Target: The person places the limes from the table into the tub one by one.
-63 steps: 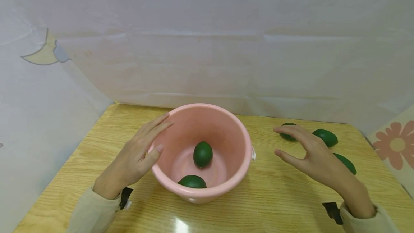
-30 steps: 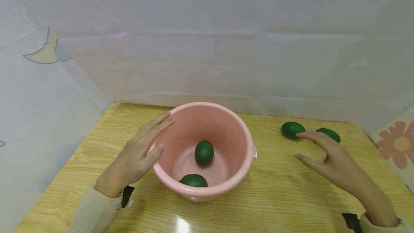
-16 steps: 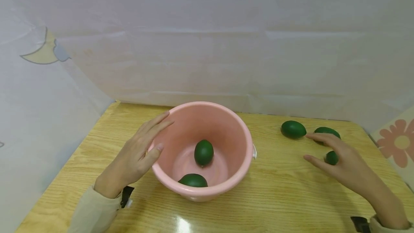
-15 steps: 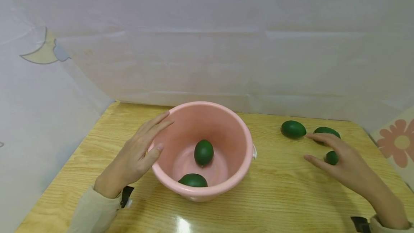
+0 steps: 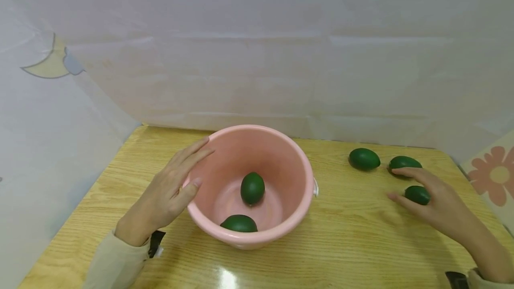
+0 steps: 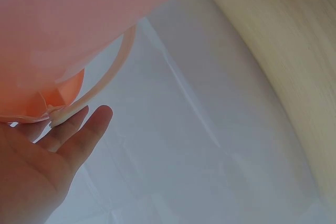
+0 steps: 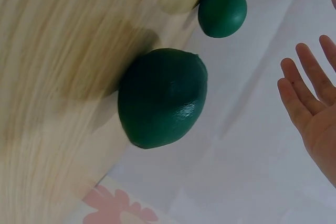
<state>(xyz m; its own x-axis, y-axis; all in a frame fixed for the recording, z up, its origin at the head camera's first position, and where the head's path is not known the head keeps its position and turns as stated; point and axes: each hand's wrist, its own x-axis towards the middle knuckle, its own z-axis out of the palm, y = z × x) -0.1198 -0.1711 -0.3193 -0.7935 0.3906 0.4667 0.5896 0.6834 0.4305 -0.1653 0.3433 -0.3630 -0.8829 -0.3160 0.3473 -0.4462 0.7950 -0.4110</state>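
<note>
My left hand (image 5: 166,191) rests against the left rim of a pink bucket (image 5: 299,217), its fingers fairly straight and the thumb at the rim. The left wrist view shows the fingers beside the bucket's pale handle (image 6: 107,74). Two dark green, lime-like fruits lie inside: one fruit (image 5: 252,188) on the bottom, another (image 5: 239,223) partly hidden by the near rim. On the right, my right hand (image 5: 439,202) hovers with thumb and fingers spread around a green fruit (image 5: 416,195), apart from it in the right wrist view, where that fruit (image 7: 163,98) sits on the table.
Two more green fruits, one (image 5: 364,159) and another (image 5: 404,164), lie toward the back right of the wooden table (image 5: 341,244). A white sheet (image 5: 257,57) hangs behind the table's far edge. The bucket's white handle joint (image 5: 315,188) sticks out at its right.
My right hand has moved right, away from the bucket's side, and now stands around the nearest fruit on the right, uncovering the back fruits. The left hand has stayed at the rim.
</note>
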